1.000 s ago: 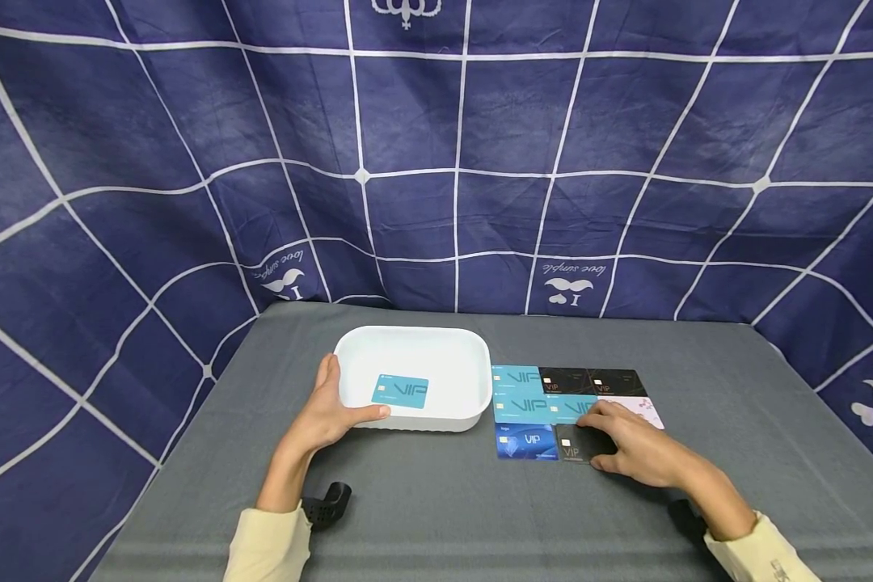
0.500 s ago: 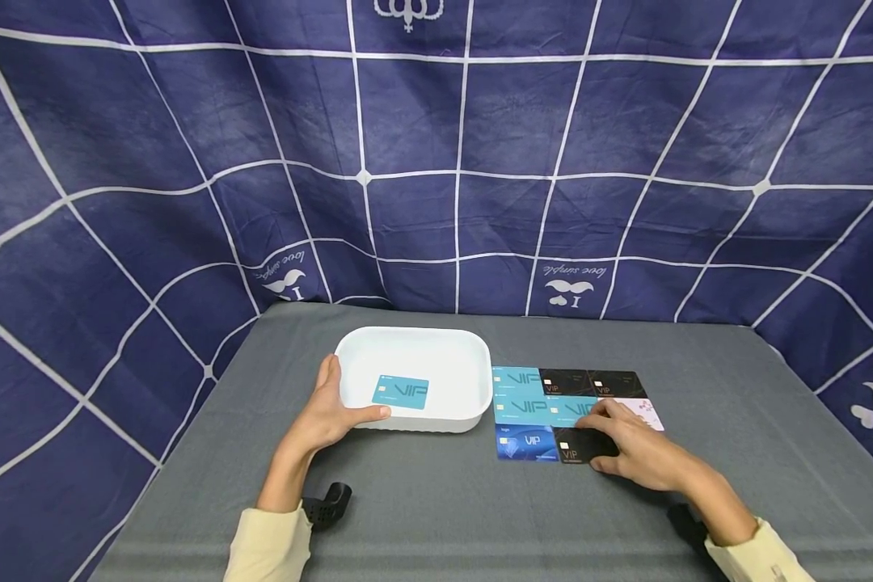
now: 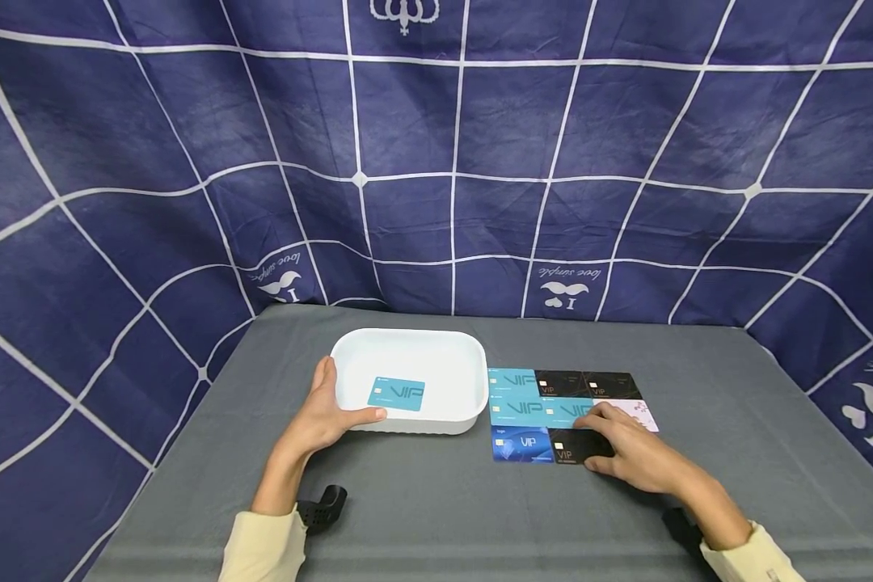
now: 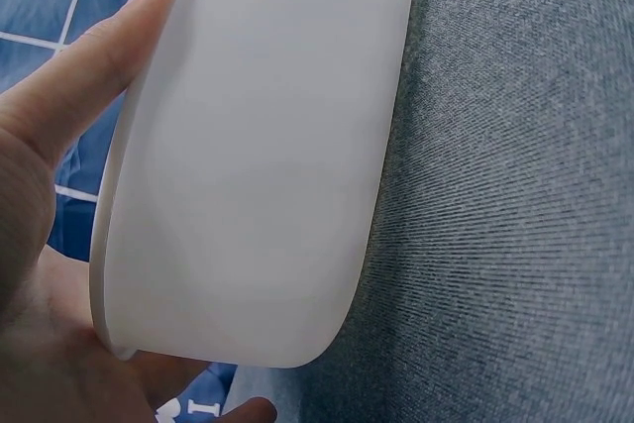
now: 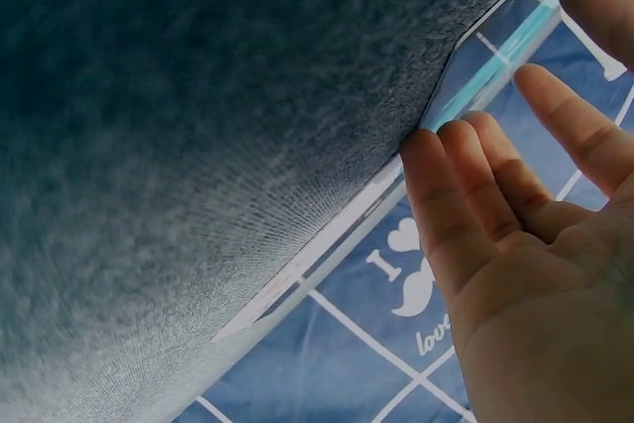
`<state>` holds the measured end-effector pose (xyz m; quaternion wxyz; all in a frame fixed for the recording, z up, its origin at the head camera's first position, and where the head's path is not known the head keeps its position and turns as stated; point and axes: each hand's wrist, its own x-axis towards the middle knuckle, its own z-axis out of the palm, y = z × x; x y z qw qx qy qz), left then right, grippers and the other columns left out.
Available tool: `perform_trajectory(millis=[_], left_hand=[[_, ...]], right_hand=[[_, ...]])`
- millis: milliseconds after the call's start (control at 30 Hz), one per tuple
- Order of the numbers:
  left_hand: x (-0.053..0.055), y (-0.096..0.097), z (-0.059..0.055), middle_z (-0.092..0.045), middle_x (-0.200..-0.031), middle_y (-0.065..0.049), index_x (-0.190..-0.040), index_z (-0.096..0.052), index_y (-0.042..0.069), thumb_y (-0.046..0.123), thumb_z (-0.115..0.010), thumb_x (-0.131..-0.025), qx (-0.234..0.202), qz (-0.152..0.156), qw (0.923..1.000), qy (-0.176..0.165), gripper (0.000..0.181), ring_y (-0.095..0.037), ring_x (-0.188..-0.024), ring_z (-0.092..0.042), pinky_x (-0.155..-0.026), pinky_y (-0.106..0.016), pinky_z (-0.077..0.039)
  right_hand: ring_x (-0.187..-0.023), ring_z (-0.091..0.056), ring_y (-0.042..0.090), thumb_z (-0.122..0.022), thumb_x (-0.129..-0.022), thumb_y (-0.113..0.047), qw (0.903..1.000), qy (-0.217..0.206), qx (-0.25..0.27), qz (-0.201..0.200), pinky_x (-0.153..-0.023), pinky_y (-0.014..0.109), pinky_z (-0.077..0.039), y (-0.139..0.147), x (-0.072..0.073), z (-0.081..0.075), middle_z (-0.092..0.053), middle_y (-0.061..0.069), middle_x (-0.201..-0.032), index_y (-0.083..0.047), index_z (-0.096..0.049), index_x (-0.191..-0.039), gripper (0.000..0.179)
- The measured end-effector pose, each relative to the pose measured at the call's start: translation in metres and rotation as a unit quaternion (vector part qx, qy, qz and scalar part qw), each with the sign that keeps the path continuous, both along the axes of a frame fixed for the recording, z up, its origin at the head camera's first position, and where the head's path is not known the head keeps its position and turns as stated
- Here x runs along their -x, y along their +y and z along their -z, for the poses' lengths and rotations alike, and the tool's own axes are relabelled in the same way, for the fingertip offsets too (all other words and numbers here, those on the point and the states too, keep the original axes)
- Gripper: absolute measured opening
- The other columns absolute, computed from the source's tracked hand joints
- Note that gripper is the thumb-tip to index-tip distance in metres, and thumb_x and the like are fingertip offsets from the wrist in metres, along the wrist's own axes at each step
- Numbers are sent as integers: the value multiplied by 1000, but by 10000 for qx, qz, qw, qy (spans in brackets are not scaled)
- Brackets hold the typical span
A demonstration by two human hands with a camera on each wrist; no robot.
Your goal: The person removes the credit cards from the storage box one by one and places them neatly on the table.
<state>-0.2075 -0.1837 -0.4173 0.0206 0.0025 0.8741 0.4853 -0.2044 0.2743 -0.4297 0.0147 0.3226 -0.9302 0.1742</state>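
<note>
My left hand grips the left end of a white plastic basin, thumb over the near rim and fingers along its side; the left wrist view shows the basin's outer wall. A teal VIP card lies inside the basin. My right hand rests at the right end of a black VIP card, thumb at its lower right corner and fingertips over the neighbouring cards. In the right wrist view, the fingers are loosely extended at the table surface.
Right of the basin, cards lie edge to edge in rows: several teal cards, two black ones, a blue one and a pink one, partly covered. Behind the grey table hangs a blue gridded curtain.
The black card under my right hand has shifted slightly left, up against the blue card, then stayed put. My left hand and the basin keep their places; the head view drifts slightly.
</note>
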Motion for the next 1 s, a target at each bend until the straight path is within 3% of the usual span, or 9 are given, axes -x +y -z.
perform_trajectory(millis=[500,767,1000], left_hand=[[0,-1,0,15,-161,-22,-152,14,-6,35,-88,-72,48,31,10000,-14,136,-35,-147,5,-117,-51,-7],[-1,-2,1,15,-161,-21,-152,14,-6,34,-89,-72,-4,21,10000,15,136,-34,-147,4,-117,-50,-7],[-2,-1,0,14,-161,-22,-151,13,-7,31,-89,-72,-79,46,9998,148,135,-35,-147,4,-117,-50,-8]], right_hand=[[-95,-56,18,-84,-77,-20,9999,99,42,127,-79,45,-47,-1,-2,2,-55,-3,-107,-9,-66,-117,46],[-106,-61,31,-83,-78,-23,9991,249,160,288,-89,53,-48,-3,-2,4,-65,6,-111,-2,-65,-119,49],[-94,-65,21,-80,-84,-27,9966,155,531,616,-79,46,-52,-8,2,-3,-69,-1,-100,-2,-66,-116,43]])
